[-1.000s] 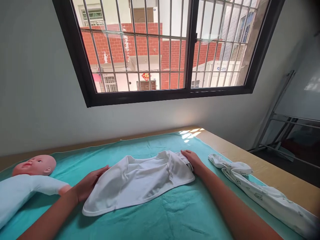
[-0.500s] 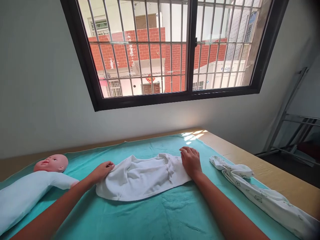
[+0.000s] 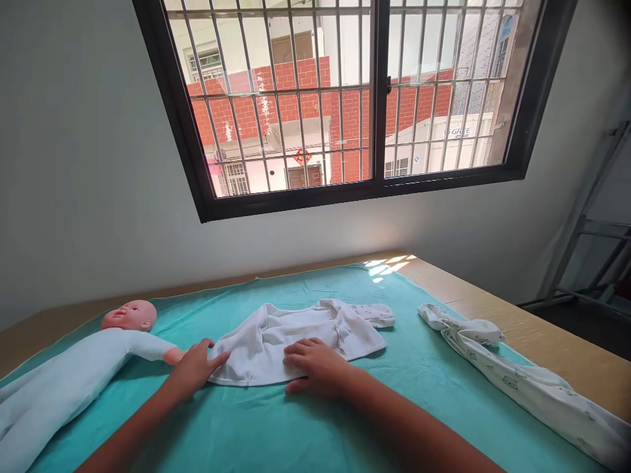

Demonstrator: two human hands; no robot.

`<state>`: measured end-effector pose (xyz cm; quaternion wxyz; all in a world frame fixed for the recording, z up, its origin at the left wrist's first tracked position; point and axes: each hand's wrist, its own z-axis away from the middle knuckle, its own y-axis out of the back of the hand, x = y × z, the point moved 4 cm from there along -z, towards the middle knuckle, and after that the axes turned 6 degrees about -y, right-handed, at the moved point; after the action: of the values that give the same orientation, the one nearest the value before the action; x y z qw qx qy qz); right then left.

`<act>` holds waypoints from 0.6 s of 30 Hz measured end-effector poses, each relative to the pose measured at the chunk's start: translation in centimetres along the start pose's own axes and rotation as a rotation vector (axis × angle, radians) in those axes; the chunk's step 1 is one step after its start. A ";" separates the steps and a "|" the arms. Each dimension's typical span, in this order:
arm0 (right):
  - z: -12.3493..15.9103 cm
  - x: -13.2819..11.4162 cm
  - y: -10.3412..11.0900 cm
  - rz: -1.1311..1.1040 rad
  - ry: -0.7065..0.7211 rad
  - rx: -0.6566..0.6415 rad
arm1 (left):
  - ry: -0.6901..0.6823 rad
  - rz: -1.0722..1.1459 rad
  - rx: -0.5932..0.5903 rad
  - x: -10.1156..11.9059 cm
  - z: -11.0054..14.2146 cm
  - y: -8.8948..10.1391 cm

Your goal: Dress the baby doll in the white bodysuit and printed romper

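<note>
A small white baby top lies spread on the turquoise cloth, its neckline toward the wall. One patterned sleeve sticks out at its right. At the top's lower left corner is my left hand, thumb and fingers apart, touching the edge of the fabric. My right hand rests over the middle of the lower hem, fingers stretched out on the fabric; its palm side is hidden. Close beyond my left hand is the arm of a baby doll in a pale suit, lying on its back.
White patterned baby clothing lies in a long strip along the right side of the cloth. The wooden tabletop shows around the cloth's edge. Behind it stand the wall and a barred window; a metal frame is at the far right.
My right hand has moved left and nearer, from the top's right side to its lower hem, uncovering the patterned sleeve. My left hand has come down to the lower left corner. The view shifted slightly.
</note>
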<state>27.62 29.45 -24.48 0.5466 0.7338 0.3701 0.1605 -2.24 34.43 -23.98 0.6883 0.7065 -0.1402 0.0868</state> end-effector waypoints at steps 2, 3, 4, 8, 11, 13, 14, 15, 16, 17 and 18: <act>0.0 -1.1 -0.6 0.030 0.031 -0.041 | -0.012 -0.065 0.001 0.8 1.2 0.2; 0.1 -1.4 -0.7 0.061 0.025 -0.046 | -0.021 -0.078 0.016 1.3 1.8 0.4; 0.4 -1.5 -0.7 0.097 0.012 -0.039 | -0.033 -0.074 0.040 1.7 2.4 0.8; 3.0 -1.5 0.2 0.144 -0.072 0.060 | -0.144 0.075 0.203 3.9 4.7 2.0; 6.0 -0.9 1.3 0.043 -0.200 0.122 | -0.251 0.218 0.302 5.5 6.4 1.8; 7.9 0.1 2.3 0.022 -0.274 0.147 | -0.358 0.277 0.300 6.8 7.3 1.0; 8.7 0.8 2.8 0.031 -0.291 0.147 | -0.429 0.285 0.295 7.5 7.7 0.5; 9.4 1.5 3.2 0.041 -0.299 0.135 | -0.508 0.278 0.291 8.2 8.0 -0.1; 10.1 2.3 3.7 0.051 -0.306 0.119 | -0.589 0.256 0.289 8.9 8.4 -0.7; 10.6 3.2 4.0 0.060 -0.312 0.100 | -0.667 0.229 0.286 9.6 8.6 -1.3; 11.0 4.0 4.4 0.070 -0.320 0.080 | -0.727 0.207 0.280 10.0 8.8 -1.9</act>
<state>39.01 24.26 -25.00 0.5630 0.7835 0.2588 0.0458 7.24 24.90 -22.97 0.4786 0.7602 -0.4317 -0.0818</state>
